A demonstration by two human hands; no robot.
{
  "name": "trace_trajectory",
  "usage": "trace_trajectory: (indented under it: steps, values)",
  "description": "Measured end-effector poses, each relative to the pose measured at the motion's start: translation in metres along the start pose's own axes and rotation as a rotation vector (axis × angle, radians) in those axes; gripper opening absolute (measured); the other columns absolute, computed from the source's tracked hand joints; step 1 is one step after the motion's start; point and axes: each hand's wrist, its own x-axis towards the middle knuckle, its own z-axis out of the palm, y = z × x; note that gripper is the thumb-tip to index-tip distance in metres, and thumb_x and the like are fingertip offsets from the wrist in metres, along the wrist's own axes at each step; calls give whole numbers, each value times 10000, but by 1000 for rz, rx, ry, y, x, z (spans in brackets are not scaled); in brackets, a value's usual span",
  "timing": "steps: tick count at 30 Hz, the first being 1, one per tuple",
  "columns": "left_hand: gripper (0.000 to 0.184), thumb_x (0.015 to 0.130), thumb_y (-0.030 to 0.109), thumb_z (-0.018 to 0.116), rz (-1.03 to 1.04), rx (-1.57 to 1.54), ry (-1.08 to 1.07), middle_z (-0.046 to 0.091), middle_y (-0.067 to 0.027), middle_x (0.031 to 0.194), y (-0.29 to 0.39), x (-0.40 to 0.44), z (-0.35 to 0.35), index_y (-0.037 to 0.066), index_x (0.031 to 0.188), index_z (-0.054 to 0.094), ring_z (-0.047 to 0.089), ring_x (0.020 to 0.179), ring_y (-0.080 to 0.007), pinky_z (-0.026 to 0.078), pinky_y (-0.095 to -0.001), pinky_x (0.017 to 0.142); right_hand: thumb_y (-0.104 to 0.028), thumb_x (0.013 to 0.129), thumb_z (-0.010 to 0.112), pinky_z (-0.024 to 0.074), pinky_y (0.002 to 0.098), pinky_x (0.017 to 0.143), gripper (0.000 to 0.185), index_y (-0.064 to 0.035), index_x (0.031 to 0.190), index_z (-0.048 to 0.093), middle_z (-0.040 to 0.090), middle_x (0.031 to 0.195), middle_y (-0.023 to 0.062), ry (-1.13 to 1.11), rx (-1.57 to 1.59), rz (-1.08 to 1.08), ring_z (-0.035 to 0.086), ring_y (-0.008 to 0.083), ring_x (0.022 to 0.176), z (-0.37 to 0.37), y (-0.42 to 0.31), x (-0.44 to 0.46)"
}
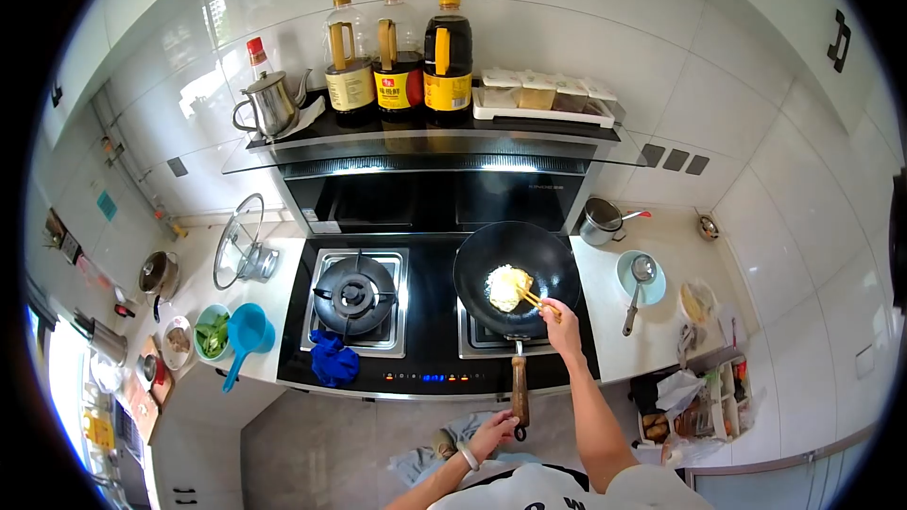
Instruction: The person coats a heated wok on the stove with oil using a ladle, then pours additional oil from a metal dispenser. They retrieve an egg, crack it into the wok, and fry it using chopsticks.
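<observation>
A black wok [472, 269] sits over the right burner with pale yellow egg [508, 287] in its middle. Wooden chopsticks [533, 298] are in my right hand [559, 323], their tips touching the egg. My left hand [495, 433], with a bracelet at the wrist, is closed at the lower end of the wok's wooden handle [520, 387]. The left burner [353, 293] has nothing on it, and a crumpled blue cloth [333, 359] lies at its front edge.
To the left are a blue ladle [249, 331], a bowl of greens [213, 332] and a glass lid [230, 250]. On the right stand a metal pot [601, 221] and a light blue bowl [652, 285] with a metal ladle [642, 270]. Sauce bottles [397, 85] line the shelf.
</observation>
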Motion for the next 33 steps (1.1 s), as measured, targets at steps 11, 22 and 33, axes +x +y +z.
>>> trace_trajectory:
  steps: [11,22,33]
  values:
    - [394,921,194,536,17,-22,-13,480,39,786,5,2,2,44,1274,446,442,666,-42,401,-181,613,-151,899,509,501,264,759,287,22,1112,593,665,934,125,-20,40,40,649,167,856,0,-5,0]
    - [434,924,236,532,-2,23,30,494,46,805,7,-6,5,44,1300,432,471,705,-39,423,-183,655,-149,908,477,537,253,712,321,70,1132,549,619,959,142,41,507,170,651,187,803,5,-5,-1]
    - [441,920,229,540,14,23,7,497,35,838,1,-1,-1,30,1299,430,478,744,-35,432,-183,658,-174,926,497,546,253,692,272,43,1079,557,618,943,145,180,609,350,650,181,764,-5,20,58]
